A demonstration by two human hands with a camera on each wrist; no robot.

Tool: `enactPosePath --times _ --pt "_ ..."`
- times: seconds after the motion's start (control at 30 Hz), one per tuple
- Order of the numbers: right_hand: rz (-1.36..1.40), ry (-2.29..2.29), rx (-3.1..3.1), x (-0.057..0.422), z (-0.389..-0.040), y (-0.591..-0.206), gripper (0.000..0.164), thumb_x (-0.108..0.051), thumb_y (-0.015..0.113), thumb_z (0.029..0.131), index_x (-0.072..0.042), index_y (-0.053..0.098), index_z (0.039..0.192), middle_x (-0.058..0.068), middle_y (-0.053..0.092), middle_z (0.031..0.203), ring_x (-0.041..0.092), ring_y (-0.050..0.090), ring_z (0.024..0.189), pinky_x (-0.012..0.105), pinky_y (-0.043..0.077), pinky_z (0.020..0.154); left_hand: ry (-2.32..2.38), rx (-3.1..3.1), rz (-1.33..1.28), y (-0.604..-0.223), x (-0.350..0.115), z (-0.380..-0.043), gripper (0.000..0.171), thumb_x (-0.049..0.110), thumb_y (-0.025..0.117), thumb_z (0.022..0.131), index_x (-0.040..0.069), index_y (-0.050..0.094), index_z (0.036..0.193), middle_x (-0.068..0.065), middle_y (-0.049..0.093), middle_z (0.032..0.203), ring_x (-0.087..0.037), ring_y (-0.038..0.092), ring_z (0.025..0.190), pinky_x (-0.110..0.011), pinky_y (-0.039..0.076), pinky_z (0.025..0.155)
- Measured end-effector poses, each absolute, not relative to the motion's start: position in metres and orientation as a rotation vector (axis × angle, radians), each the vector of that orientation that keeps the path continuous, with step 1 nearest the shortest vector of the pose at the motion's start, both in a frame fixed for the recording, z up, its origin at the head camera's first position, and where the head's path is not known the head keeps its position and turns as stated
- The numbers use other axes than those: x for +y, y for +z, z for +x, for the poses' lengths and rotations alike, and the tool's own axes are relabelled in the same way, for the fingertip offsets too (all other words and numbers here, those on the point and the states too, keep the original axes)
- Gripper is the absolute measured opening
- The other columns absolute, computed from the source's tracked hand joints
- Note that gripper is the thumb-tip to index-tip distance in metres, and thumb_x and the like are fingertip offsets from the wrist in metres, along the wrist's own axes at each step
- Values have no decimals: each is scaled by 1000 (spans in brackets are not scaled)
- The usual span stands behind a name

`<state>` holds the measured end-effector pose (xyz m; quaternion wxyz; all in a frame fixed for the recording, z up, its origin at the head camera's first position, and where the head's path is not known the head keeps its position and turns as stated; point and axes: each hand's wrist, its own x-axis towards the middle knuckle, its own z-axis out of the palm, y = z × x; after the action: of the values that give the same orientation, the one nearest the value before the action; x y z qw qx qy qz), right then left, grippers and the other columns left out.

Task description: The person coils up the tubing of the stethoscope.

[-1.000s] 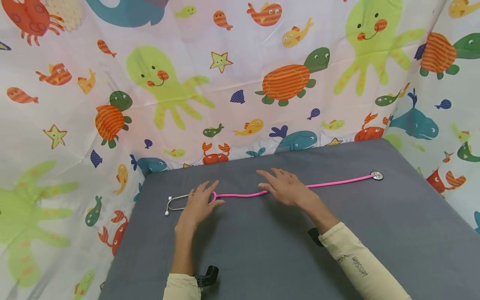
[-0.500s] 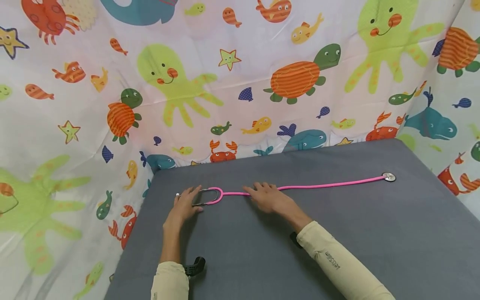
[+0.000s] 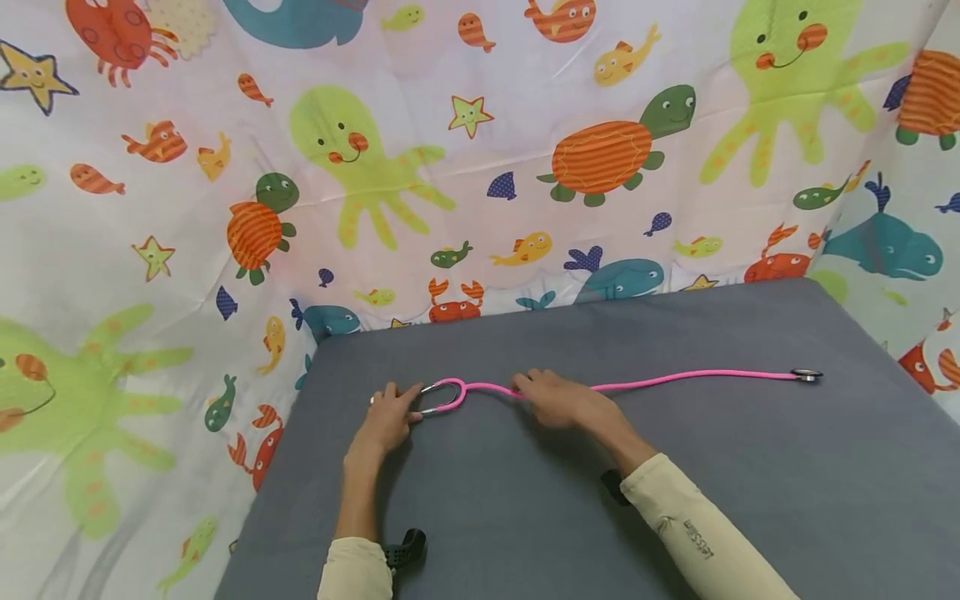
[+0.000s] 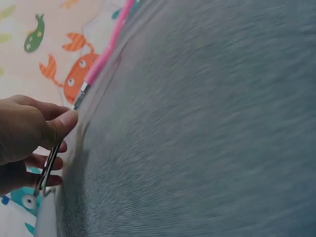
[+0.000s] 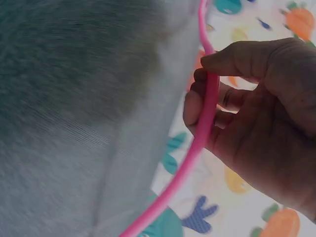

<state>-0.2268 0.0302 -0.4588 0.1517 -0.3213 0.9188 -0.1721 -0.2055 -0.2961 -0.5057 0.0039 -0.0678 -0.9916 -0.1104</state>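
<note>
A pink stethoscope (image 3: pixel 686 375) stretches left to right across the grey cloth. My left hand (image 3: pixel 386 419) grips its metal ear tubes near the pink fork; in the left wrist view the thumb (image 4: pixel 65 122) presses the metal from one side, fingers on the other. A white eartip (image 4: pixel 29 201) shows below those fingers. My right hand (image 3: pixel 557 398) pinches the pink tubing right of the fork; in the right wrist view the tube (image 5: pixel 210 98) runs between thumb and curled fingers. At the tubing's far right end, the silver chest piece (image 3: pixel 806 375) stands tilted on edge.
A grey cloth-covered table (image 3: pixel 487 517) lies under both hands. Behind it and along both sides hangs a white curtain (image 3: pixel 450 50) printed with sea animals. Each wrist wears a black strap, such as the left wrist band (image 3: pixel 405 550).
Both hands, open above the stethoscope at first, have come down and taken hold of it. The tubing near the right hand has shifted, and the chest piece has tipped from flat onto its edge.
</note>
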Motion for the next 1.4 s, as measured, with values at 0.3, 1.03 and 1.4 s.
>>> enactPosePath --times 0.3,1.03,1.4 --pt "-1063 -583 2712 50 -221 -409 24 -3 73 95 -6 74 118 8 69 107 19 64 97 38 58 88 -448 -3055 -313 -479 -254 -192 45 9 69 99 5 58 143 -14 55 106 -19 58 77 -36 52 71" --pt "-1402 -1100 2559 40 -240 -407 14 -7 81 89 -4 81 102 4 60 86 11 55 80 22 49 70 -460 -2954 -401 -432 -184 -184 68 62 74 88 12 70 134 -6 59 95 -14 48 68 -26 37 55" --pt "-1397 -1140 2556 30 -240 -413 15 -11 81 89 -6 82 104 3 59 86 11 52 79 21 46 68 -443 -2869 -400 -427 -173 -187 59 60 74 89 12 77 123 -5 66 92 -11 48 65 -23 34 52"
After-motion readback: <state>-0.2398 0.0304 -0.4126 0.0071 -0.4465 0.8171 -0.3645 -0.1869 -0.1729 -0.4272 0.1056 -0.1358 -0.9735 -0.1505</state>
